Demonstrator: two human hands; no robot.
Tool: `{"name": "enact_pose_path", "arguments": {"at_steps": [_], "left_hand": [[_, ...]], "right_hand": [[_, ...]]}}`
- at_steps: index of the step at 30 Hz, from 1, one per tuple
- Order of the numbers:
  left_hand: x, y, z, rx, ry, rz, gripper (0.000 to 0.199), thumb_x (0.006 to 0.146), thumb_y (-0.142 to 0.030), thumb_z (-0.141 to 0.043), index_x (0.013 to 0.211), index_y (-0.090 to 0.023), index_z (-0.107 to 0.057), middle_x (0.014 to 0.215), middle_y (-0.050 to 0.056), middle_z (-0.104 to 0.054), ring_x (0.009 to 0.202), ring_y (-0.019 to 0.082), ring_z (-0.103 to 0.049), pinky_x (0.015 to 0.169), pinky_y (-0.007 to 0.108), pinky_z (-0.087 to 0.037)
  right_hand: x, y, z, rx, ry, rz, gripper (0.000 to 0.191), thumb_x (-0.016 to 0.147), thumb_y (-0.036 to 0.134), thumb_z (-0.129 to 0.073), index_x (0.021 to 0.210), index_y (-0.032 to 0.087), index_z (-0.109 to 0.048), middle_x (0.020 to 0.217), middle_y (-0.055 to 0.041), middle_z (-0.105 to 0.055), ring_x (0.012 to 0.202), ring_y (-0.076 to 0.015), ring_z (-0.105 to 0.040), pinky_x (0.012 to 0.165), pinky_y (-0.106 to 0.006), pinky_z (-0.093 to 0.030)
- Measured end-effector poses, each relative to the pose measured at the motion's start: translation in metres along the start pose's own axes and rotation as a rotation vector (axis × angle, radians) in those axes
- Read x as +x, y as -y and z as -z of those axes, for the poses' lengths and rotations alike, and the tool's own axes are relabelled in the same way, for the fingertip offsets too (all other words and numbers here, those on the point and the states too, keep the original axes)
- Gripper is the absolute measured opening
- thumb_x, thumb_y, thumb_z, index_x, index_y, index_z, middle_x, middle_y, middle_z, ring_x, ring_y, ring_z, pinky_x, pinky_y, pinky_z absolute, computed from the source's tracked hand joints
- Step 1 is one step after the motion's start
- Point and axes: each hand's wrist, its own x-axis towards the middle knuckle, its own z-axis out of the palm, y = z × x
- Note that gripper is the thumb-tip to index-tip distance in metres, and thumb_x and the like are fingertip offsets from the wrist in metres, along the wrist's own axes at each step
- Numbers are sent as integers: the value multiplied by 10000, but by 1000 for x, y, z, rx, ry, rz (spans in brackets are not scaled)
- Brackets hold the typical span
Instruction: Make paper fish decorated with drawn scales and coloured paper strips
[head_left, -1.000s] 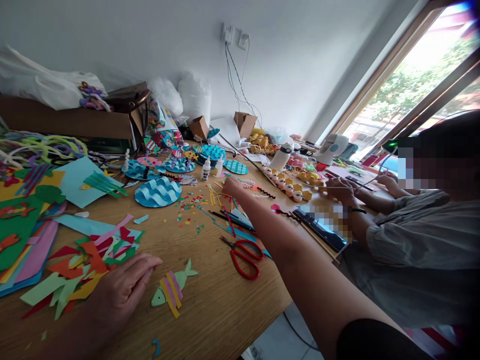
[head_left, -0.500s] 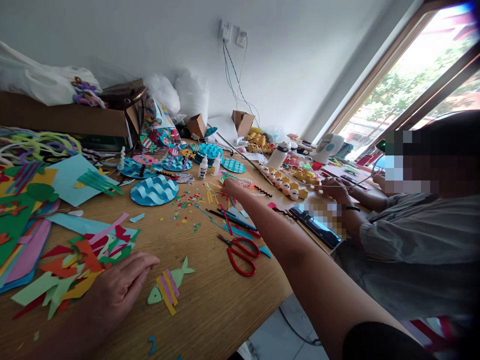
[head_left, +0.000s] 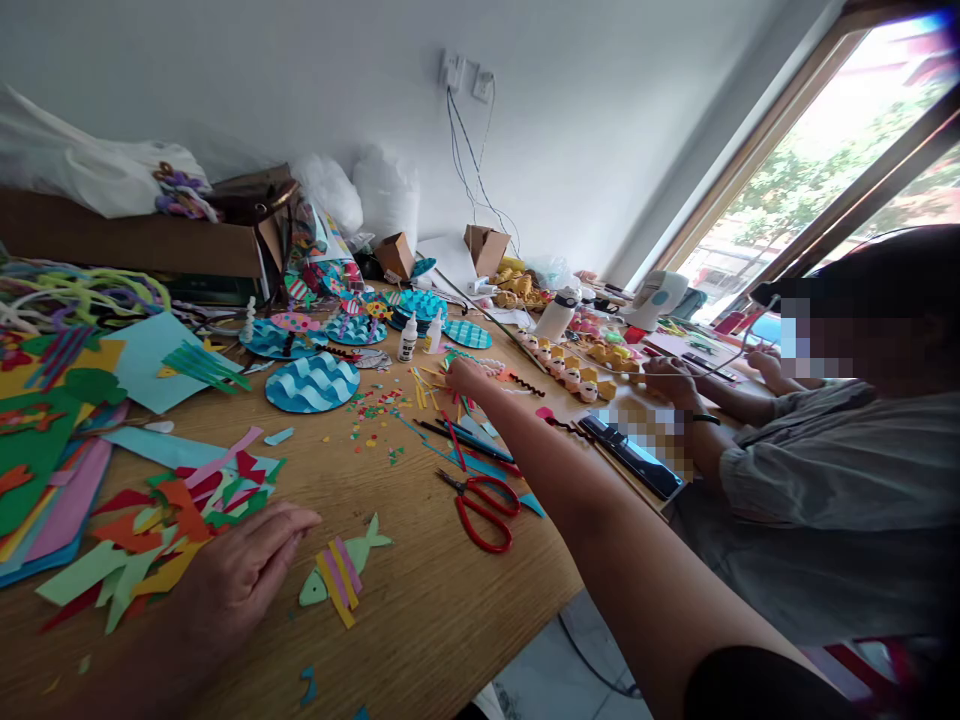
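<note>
Fingers of right hand (arm outstretched) among paper strips.

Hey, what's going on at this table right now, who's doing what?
It's a paper-craft session. The person's left hand rests flat on the wooden table, beside a green paper fish with coloured stripes. Their right hand is stretched far out to the thin paper strips; whether it has a grip on one can't be told. Red scissors lie unused. A co-worker on the right works with both hands on their own piece.
</note>
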Motion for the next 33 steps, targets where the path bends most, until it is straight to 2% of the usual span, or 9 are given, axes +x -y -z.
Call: {"name": "enact_pose_path", "arguments": {"at_steps": [4, 9, 13, 17, 21, 26, 28, 31, 33], "left_hand": [[-1, 1, -1, -28, 24, 19, 220, 872, -266, -409, 860, -244, -628, 756, -29, -708, 665, 102, -663, 632, 135, -496], [-8, 8, -4, -53, 44, 32, 195, 866, -268, -424, 885, -241, -616, 784, -21, -707, 667, 109, -667, 623, 144, -499], [-11, 12, -6, -88, 121, 88, 171, 849, -273, -457, 924, -249, -609, 826, -22, -707, 719, 123, -673, 654, 161, -508], [-5, 5, -3, -118, 47, 94, 166, 847, -275, -447, 855, -238, -608, 767, -24, -704, 654, 112, -667, 615, 146, -504], [2, -8, 0, -144, 19, 64, 154, 852, -251, -444, 855, -237, -598, 733, -33, -694, 631, 96, -660, 591, 123, -492], [2, -13, -5, -154, 27, 41, 153, 863, -269, -452, 884, -234, -599, 770, -27, -694, 686, 100, -668, 619, 121, -494], [-1, -11, -7, -145, 42, 46, 156, 864, -280, -456, 889, -235, -603, 788, -23, -698, 702, 105, -671, 631, 124, -496], [-6, -5, -8, -133, 73, 66, 167, 867, -299, -457, 907, -237, -607, 821, -15, -704, 725, 113, -673, 652, 133, -500], [-8, -3, -8, -132, 72, 75, 184, 872, -314, -445, 896, -236, -610, 820, -11, -704, 722, 115, -673, 657, 138, -503]], "right_hand": [[-6, -6, 7, 110, -48, 53, 309, 875, 328, -516, 1122, 145, -547, 1117, -78, -571, 959, -179, -574, 813, -382, -495], [-11, -17, 6, 302, -154, 90, 124, 762, 167, -548, 814, 105, -642, 765, -32, -631, 750, -150, -575, 659, -253, -445], [-20, -17, -2, 465, -231, 103, 185, 739, 194, -519, 862, 108, -628, 709, -3, -618, 626, -98, -541, 561, -200, -408], [-30, -16, -5, 546, -300, 102, 277, 761, 234, -484, 975, 109, -606, 761, -10, -637, 616, -88, -548, 565, -196, -421], [-34, -24, -2, 455, -295, 28, 249, 755, 174, -479, 927, 126, -653, 819, -44, -664, 733, -138, -594, 641, -238, -441], [-32, -29, -5, 247, -190, -14, 156, 754, 152, -555, 836, 151, -688, 868, -70, -673, 923, -212, -598, 773, -293, -447], [-30, -26, -7, 171, -138, -4, 154, 803, 212, -566, 904, 148, -664, 944, -71, -654, 951, -206, -589, 804, -324, -462], [-28, -20, -8, 71, -72, 22, 286, 866, 319, -529, 1094, 149, -569, 1107, -76, -582, 973, -184, -573, 826, -381, -488], [-27, -17, -7, 15, -41, 28, 334, 878, 337, -512, 1157, 154, -526, 1156, -84, -551, 984, -184, -567, 828, -394, -494]]}}
